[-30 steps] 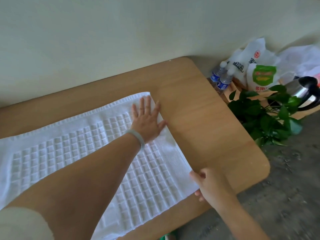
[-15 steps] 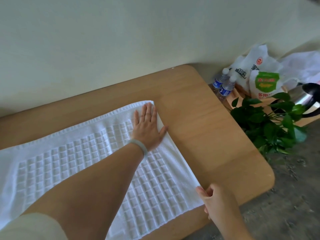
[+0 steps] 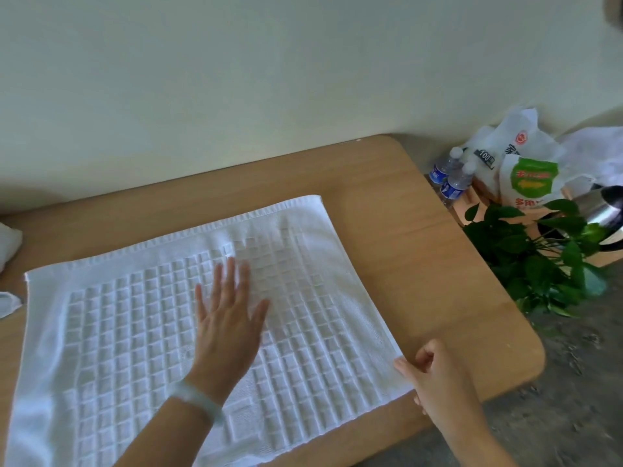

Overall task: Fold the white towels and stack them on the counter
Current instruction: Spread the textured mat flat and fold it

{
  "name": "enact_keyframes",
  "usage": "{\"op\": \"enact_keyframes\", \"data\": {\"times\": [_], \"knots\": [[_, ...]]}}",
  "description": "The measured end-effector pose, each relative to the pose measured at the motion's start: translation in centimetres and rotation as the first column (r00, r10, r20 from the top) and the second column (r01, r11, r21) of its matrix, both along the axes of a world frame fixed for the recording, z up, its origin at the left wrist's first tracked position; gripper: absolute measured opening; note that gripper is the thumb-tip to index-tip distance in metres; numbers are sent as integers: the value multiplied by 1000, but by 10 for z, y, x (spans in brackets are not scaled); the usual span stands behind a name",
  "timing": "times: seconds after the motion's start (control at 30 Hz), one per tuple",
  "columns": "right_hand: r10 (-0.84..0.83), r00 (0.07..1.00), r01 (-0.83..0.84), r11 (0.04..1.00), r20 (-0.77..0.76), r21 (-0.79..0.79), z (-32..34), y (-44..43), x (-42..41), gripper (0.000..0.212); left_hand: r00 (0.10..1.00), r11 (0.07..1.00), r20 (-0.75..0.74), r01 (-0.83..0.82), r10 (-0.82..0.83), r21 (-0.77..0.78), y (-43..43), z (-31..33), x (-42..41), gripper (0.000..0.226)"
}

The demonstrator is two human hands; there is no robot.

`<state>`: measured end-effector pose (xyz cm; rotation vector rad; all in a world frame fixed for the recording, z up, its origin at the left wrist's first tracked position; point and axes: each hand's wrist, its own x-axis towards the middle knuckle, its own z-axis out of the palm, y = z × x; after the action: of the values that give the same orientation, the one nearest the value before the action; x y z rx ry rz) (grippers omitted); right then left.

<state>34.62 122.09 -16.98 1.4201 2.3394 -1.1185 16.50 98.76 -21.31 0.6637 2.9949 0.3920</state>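
towel (image 3: 303, 315): white, spread on tabletop (image 3: 421, 264) — centre frame
left hand (image 3: 229, 325): flat on towel, grip released
right hand (image 3: 438, 375): grip pinching towel's lower-right corner

- Left hand (image 3: 229, 318) lies flat at frame centre, fingers straight and spread, forearm entering from the bottom.
- Right hand (image 3: 435, 375), lower right, fingers curled, pinches the towel (image 3: 135, 332) corner.

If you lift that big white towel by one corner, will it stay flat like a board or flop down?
Most likely it flops: the towel lies limp, hugging the wooden counter. Its thick raised squares suggest some weight for cloth. That rough weave probably won't slip from the right hand at its corner.
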Motion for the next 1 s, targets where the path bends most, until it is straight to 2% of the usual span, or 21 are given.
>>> {"op": "enact_keyframes", "data": {"times": [0.03,0.07,0.1,0.17,0.23,0.3,0.33,0.4,0.47,0.53,0.6,0.67,0.7,0.77,0.83,0.87,1.0], "knots": [[35,999,-35,999,29,1,1,2,0,31,997,997,20,-76,76,-18,-23,-4,10,69],[109,990,-116,990,85,78,5,2,-4,32,989,989,44,-141,142,-35,-45,-8,18,69],[188,973,-215,945,130,247,7,0,-12,34,981,982,56,-184,187,-54,-63,-13,25,70],[370,929,-312,770,7,556,2,-18,-38,37,976,975,61,-200,207,-96,-84,-19,33,68],[562,819,-381,685,-118,621,-14,-46,-70,49,976,975,84,-190,201,-116,-85,-19,33,65],[749,662,-587,542,-29,601,-38,-63,-89,58,980,978,76,-177,186,-113,-86,-19,29,63],[783,620,-644,476,45,600,-49,-62,-92,59,977,975,77,-187,197,-116,-92,-19,28,62],[739,664,-634,477,112,609,-60,-53,-86,64,946,945,69,-307,316,-109,-118,-18,25,65],[642,760,-546,541,105,640,-58,-50,-86,73,872,873,60,-479,485,-94,-151,-16,22,74],[618,785,-501,578,56,645,-48,-63,-108,77,845,847,59,-529,532,-53,-166,-11,14,82],[743,668,-537,526,-48,660,-38,-93,-144,69,900,900,39,-432,435,-61,-154,-2,-1,76],[871,473,-617,434,-131,657,-28,-128,-187,61,955,952,2,-297,298,-73,-131,2,-21,64],[912,392,-662,372,-123,651,-29,-140,-208,59,968,964,-10,-252,253,-81,-122,0,-32,62],[950,311,-738,265,-35,620,-37,-143,-239,61,978,973,16,-204,206,-105,-121,-6,-54,62],[941,332,-764,229,64,603,-48,-117,-257,71,979,970,9,-203,206,-136,-140,-15,-69,64],[919,382,-755,250,98,606,-53,-96,-262,75,973,962,4,-226,229,-153,-153,-16,-74,65],[766,630,-677,462,127,573,-54,-26,-266,80,907,899,3,-418,422,-133,-198,-13,-82,71]]}}
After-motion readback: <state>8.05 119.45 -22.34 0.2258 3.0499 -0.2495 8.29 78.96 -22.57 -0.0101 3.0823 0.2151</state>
